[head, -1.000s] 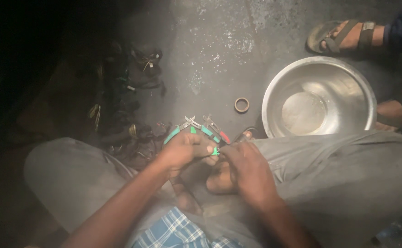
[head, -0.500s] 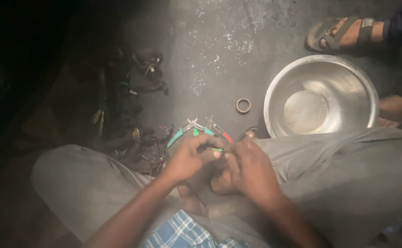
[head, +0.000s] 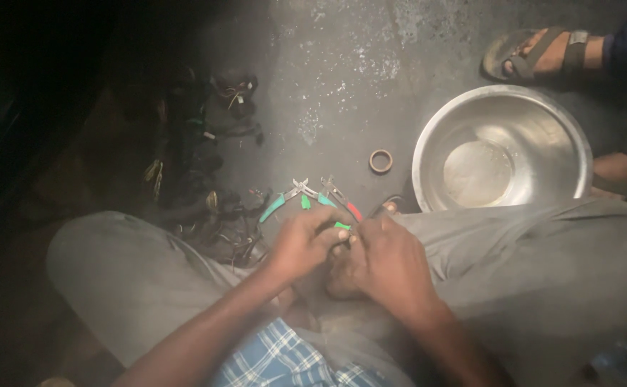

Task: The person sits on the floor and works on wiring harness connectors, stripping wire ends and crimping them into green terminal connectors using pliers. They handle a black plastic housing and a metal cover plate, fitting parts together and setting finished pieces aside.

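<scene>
Between the knees, the left hand [head: 303,244] and right hand [head: 385,261] pinched a small green-tipped piece [head: 342,226] together, which risked slipping unseen into the dim tangled wire pile [head: 213,208] left of them.

This looks like a makeshift floor workshop, dimly lit, not a fitted-out shop. The person sits cross-legged on a bare, speckled concrete floor [head: 342,79], working low down with no desk. Just beyond the hands [head: 349,251] lie small pliers [head: 306,197] with green and red grips. To the left of the hands sits a tangled heap of dark wires and connectors [head: 199,172]. Off to the right stands a dented steel bowl [head: 564,136], a small ring [head: 381,160] beside it, and another person's sandalled foot [head: 535,54] beyond.
</scene>
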